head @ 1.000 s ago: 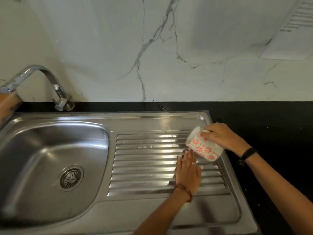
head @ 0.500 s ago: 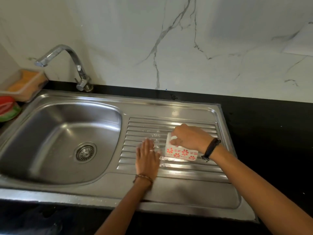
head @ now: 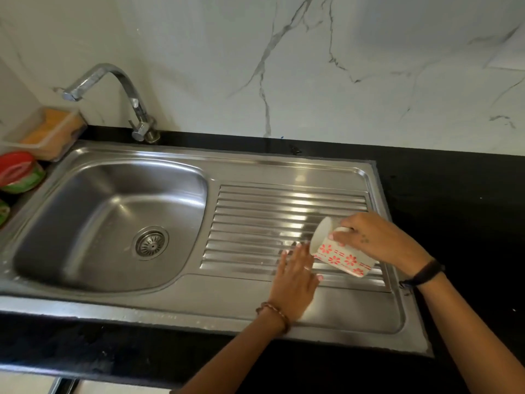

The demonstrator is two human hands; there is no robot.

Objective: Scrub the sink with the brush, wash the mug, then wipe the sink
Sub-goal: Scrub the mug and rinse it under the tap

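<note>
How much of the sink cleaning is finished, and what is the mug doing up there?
No brush is in view, so the scrubbing may be done, though I can't be sure. The right hand holds the mug tilted on its side above the ribbed drainboard. The left hand lies flat on the ribs, perhaps wiping. The tap is dry. Setting the mug down and finishing the wipe seem left.
</note>
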